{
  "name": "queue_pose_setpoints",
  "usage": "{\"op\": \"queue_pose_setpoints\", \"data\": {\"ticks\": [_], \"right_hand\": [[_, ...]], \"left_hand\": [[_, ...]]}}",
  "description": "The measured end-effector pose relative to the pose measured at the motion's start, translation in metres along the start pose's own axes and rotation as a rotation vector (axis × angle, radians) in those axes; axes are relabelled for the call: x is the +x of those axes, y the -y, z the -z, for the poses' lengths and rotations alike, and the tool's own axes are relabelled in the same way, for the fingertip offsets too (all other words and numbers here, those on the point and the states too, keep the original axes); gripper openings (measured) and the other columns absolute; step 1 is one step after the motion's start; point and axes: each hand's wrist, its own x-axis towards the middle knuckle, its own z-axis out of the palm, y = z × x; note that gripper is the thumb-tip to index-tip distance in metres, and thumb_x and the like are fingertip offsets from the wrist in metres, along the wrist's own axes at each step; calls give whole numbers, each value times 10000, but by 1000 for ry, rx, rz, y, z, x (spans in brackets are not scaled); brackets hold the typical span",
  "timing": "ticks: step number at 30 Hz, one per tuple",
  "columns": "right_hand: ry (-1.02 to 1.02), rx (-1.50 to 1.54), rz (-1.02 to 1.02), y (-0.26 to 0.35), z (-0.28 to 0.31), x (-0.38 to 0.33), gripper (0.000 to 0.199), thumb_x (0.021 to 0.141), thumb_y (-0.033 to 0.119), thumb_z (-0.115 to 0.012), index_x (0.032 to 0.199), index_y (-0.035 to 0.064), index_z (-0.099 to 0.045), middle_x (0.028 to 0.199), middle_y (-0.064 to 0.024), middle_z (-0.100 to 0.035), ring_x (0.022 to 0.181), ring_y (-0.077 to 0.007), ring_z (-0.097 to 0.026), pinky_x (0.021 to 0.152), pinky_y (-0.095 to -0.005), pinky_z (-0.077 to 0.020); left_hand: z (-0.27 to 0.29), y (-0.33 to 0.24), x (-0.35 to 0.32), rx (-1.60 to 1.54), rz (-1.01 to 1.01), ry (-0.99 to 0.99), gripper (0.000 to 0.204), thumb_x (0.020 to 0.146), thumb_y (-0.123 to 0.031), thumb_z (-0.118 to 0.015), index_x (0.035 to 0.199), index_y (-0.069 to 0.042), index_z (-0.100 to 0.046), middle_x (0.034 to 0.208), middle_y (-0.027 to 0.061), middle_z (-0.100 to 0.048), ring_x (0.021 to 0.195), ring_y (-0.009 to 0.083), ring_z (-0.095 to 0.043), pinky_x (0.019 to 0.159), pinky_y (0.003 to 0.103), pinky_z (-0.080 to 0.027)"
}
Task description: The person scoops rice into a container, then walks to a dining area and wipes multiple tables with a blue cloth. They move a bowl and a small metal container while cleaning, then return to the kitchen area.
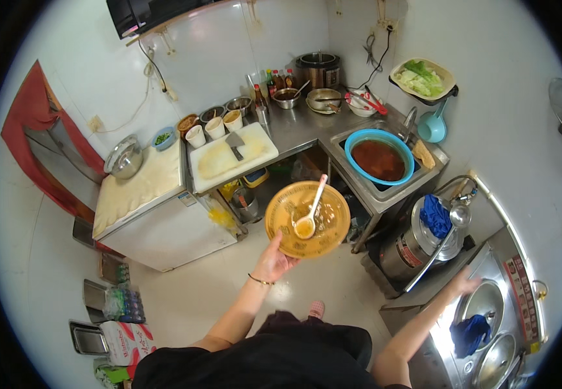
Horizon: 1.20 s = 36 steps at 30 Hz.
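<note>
My left hand (275, 262) grips the near rim of a yellow bowl (331, 242) out in front of me. A white spoon (315, 207) rests in it, its handle leaning past the far rim; a little yellowish liquid shows in the spoon and bowl. Off to the right, my right hand (463, 284) is stretched over the steel stove counter (445, 330), blurred, so its fingers are unclear. Nearest to it is a round metal lid (492, 297) with a knob. A dark blue cloth (470, 336) lies against that lid, beside a second round lid (496, 363).
A tall steel pot (402, 251) with a blue cloth and long ladle (431, 260) stands ahead of the stove. Beyond, a blue basin (347, 155) of reddish-brown liquid sits in the sink. A cleaver (235, 144) lies on the white cutting board (213, 165). A white freezer (164, 236) is at left.
</note>
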Motion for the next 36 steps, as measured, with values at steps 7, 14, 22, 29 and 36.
{"op": "queue_pose_setpoints", "data": {"ticks": [7, 14, 22, 29, 36], "right_hand": [[1174, 793, -454, 226, -72, -150, 300, 838, 235, -582, 1075, 52, -560, 955, -25, -590, 830, -131, -553, 678, -261, -424], [1434, 634, -516, 318, -130, -178, 337, 849, 305, -564, 1095, 75, -552, 979, -6, -587, 864, -116, -565, 701, -257, -415], [1190, 409, -891, 339, -222, -201, 303, 827, 276, -566, 1056, 78, -555, 897, 3, -586, 786, -116, -562, 641, -283, -430], [819, 216, -892, 315, -256, -240, 446, 796, 192, -597, 1144, -50, -461, 878, -85, -572, 670, -130, -546, 474, -266, -453], [852, 290, -1233, 302, -278, -220, 277, 801, 176, -593, 958, -41, -521, 777, -92, -534, 567, -157, -516, 471, -279, -479]], "left_hand": [[26, -77, 123, -20, -50, -166, 502, 892, -495, -404, 1193, -95, -438, 1112, 77, -551, 939, 202, -535, 780, 337, -461], [86, -138, 258, -62, -32, -202, 501, 888, -488, -418, 1192, -90, -434, 1125, 93, -534, 958, 206, -525, 808, 349, -457], [126, -198, 410, -181, 135, -206, 464, 906, -448, -391, 1157, -62, -455, 1070, 95, -560, 978, 255, -541, 854, 388, -450], [156, -230, 504, -246, 162, -292, 468, 898, -453, -402, 1078, -37, -518, 997, 85, -596, 771, 235, -552, 803, 402, -478], [165, -236, 553, -296, 154, -300, 476, 900, -442, -388, 1125, -38, -496, 1071, 101, -576, 949, 277, -561, 832, 411, -466]]}}
